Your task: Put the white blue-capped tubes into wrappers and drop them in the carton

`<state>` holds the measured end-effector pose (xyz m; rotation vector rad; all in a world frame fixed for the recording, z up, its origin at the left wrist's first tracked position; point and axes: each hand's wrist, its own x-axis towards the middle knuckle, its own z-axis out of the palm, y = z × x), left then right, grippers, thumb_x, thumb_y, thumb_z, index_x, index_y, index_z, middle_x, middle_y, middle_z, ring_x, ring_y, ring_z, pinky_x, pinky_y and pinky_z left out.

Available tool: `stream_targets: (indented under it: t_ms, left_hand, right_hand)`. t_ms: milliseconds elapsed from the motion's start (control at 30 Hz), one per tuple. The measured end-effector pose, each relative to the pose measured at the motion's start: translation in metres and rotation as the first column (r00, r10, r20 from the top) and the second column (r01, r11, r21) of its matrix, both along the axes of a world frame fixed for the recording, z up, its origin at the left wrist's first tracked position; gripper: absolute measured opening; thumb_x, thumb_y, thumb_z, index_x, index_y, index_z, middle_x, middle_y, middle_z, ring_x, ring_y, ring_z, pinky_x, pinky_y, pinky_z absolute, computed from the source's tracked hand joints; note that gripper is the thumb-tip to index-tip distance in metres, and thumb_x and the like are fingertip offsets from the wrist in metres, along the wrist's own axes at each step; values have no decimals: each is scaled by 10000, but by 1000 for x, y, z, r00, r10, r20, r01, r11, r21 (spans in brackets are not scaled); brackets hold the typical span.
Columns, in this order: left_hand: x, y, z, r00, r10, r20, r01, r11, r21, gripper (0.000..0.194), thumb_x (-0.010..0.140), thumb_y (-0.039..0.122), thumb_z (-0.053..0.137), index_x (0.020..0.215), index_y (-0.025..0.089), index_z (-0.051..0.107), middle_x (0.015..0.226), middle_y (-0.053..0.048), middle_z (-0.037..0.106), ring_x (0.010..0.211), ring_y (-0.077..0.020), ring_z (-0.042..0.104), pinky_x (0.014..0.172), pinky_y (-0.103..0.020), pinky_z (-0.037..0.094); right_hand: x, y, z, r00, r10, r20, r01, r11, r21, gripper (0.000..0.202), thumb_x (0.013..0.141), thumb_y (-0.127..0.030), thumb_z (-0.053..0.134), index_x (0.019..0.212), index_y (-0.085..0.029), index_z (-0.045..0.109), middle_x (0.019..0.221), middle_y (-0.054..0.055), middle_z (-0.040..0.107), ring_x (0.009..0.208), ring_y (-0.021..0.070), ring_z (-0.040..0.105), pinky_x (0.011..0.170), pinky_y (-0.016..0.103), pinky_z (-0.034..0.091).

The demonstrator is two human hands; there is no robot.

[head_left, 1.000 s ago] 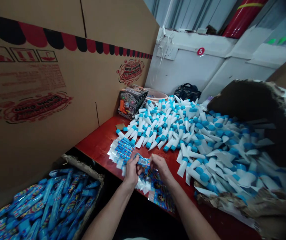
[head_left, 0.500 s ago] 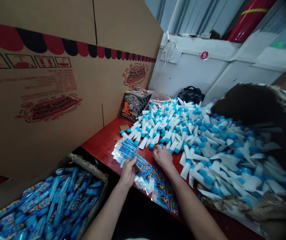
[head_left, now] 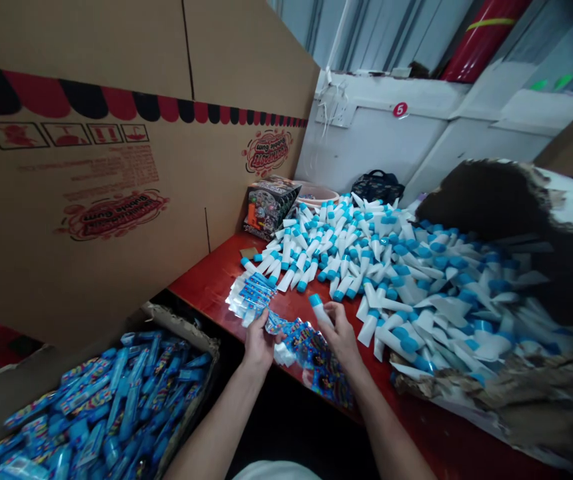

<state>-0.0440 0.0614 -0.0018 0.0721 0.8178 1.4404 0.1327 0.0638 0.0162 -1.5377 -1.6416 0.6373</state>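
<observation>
My right hand (head_left: 342, 335) grips a white tube with a blue cap (head_left: 320, 311), cap pointing up and to the left, just above the red table (head_left: 209, 283). My left hand (head_left: 259, 343) pinches a blue printed plastic sleeve (head_left: 275, 324) between thumb and fingers. Beneath and between my hands, more printed sleeves (head_left: 311, 353) lie overlapped along the table's front edge. Another fanned stack of sleeves (head_left: 253, 293) rests just beyond my left hand. A large heap of white tubes with blue caps (head_left: 351, 247) spreads behind my right hand.
At lower left stands an open carton (head_left: 206, 340) full of tubes in blue printed sleeves. A tall cardboard box (head_left: 116, 280) walls the left side. A small printed box (head_left: 269, 207), a pink basin (head_left: 319, 195) and a dark bag (head_left: 377, 188) stand at the back. Torn cardboard (head_left: 491, 193) borders the right.
My right hand has picked up a tube from the edge of the heap and brought it back toward me. My left hand stays near the sleeves. The view has shifted slightly.
</observation>
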Motion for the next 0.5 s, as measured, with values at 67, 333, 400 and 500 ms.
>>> stream_targets:
  t_ms: [67, 333, 400, 500]
  left_hand:
    - [6, -1, 2, 1000, 0, -5, 0, 1000, -15, 270, 640, 335, 748, 683, 165, 542, 485, 48, 545, 357, -106, 493, 378, -243, 421]
    - [36, -9, 7, 998, 36, -59, -27, 990, 137, 248, 656, 339, 743, 716, 162, 580, 606, 39, 605, 515, -112, 568, 517, -235, 450]
    - [39, -11, 4, 994, 51, -96, -33, 983, 179, 242, 671, 345, 734, 726, 165, 582, 631, 40, 609, 543, -109, 572, 559, -236, 458]
    - [39, -14, 1, 986, 56, -157, -24, 980, 200, 245, 686, 354, 723, 718, 169, 565, 609, 53, 577, 506, -96, 538, 549, -230, 444]
  right_hand:
    - [-4, -29, 8, 976, 101, -191, -97, 995, 33, 258, 828, -315, 535, 1058, -214, 479, 957, 33, 621, 872, 203, 606, 754, 281, 467]
    - [-5, -92, 12, 981, 191, 27, -193, 971, 142, 271, 856, -169, 479, 1116, -226, 528, 1063, 62, 633, 963, 204, 612, 829, 293, 471]
    - [-2, -95, 10, 981, 176, 83, -188, 969, 163, 276, 864, -155, 460, 1122, -225, 525, 1058, 73, 633, 958, 208, 611, 811, 299, 481]
    - [1, -97, 10, 980, 149, 129, -170, 969, 180, 267, 861, -145, 462, 1109, -222, 526, 1029, 71, 637, 938, 208, 614, 801, 304, 486]
